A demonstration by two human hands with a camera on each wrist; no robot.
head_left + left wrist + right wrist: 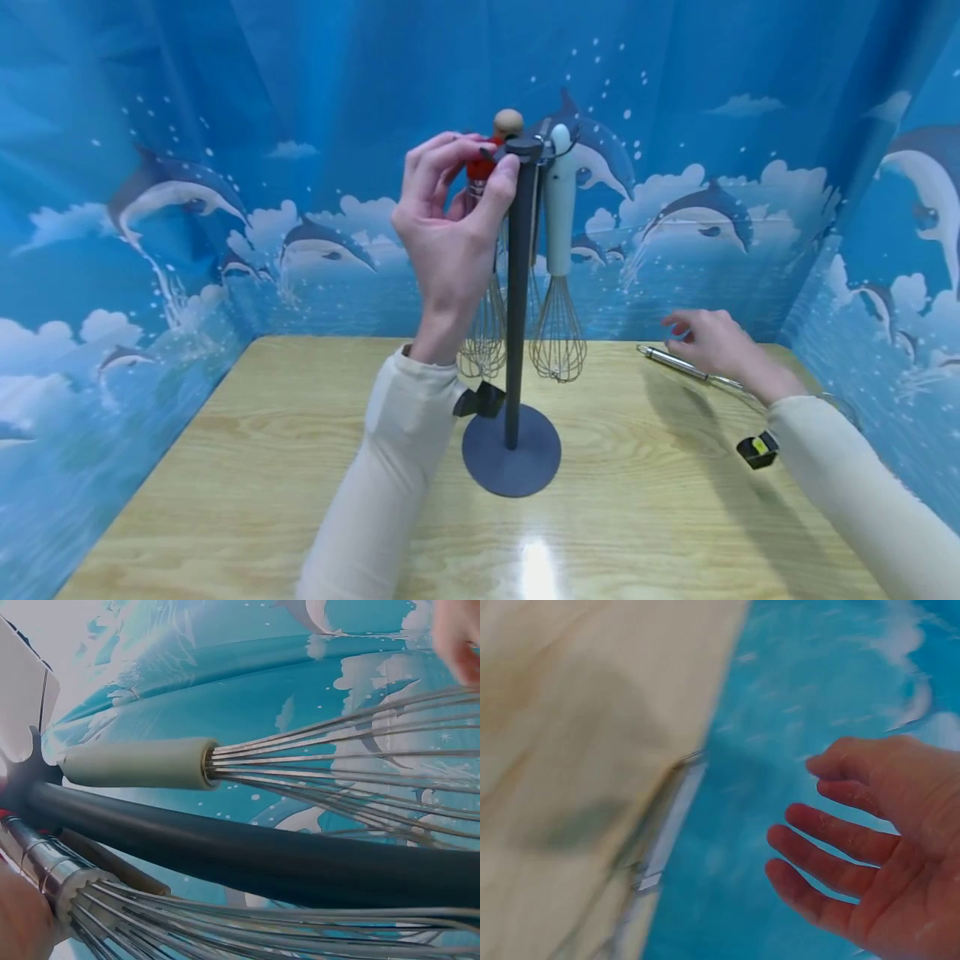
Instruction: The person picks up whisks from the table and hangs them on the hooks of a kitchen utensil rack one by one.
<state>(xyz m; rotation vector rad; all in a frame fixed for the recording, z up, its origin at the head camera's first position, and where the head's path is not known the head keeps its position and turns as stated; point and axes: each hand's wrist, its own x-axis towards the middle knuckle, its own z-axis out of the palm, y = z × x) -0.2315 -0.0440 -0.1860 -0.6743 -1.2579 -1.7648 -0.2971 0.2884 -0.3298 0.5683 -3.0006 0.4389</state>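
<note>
In the head view a dark utensil stand (517, 317) rises from a round base, with whisks hanging from its top hooks. My left hand (453, 225) is at the stand's top, fingers curled about the red handle of a whisk (477, 169) and thumb against the hub. This whisk's metal collar (52, 862) shows beside the hand in the left wrist view. A pale green whisk (558, 217) hangs on the right side. My right hand (716, 342) hovers with loosely bent fingers over a metal-handled whisk (675, 362) on the table, holding nothing.
Behind the hub shows a round wooden knob (508, 122). The wood-grain table (300, 492) ends at a blue dolphin-print curtain (322, 292) behind and at both sides. The lying whisk's wires extend under the right forearm.
</note>
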